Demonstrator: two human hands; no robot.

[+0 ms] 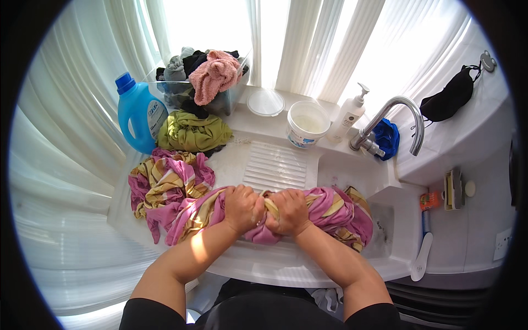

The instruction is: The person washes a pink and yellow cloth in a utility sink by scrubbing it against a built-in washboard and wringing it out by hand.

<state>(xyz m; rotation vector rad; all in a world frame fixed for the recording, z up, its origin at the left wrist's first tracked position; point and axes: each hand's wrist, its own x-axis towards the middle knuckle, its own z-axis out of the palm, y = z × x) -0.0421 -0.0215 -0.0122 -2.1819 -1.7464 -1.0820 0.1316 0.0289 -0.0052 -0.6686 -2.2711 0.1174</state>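
Note:
A large pink and yellow striped cloth (181,217) stretches across the white laundry sink (286,272), bunched in a heap at the left and hanging toward the basin at the right. My left hand (243,209) is closed around its twisted middle. Right beside it, my right hand (288,212) grips the same cloth, the two fists nearly touching with a narrow yellow fold between them. Behind my hands lies the ridged washboard part (275,166) of the sink. What my palms cover of the cloth is hidden.
A blue detergent bottle (140,118), green cloth (193,132) and clear bin (225,102) of clothes stand at the back left. Along the back ledge are a round lid (265,103), white tub (307,124) and pump bottle (347,115). A curved faucet (385,113) rises at right, near a white-handled brush (422,256).

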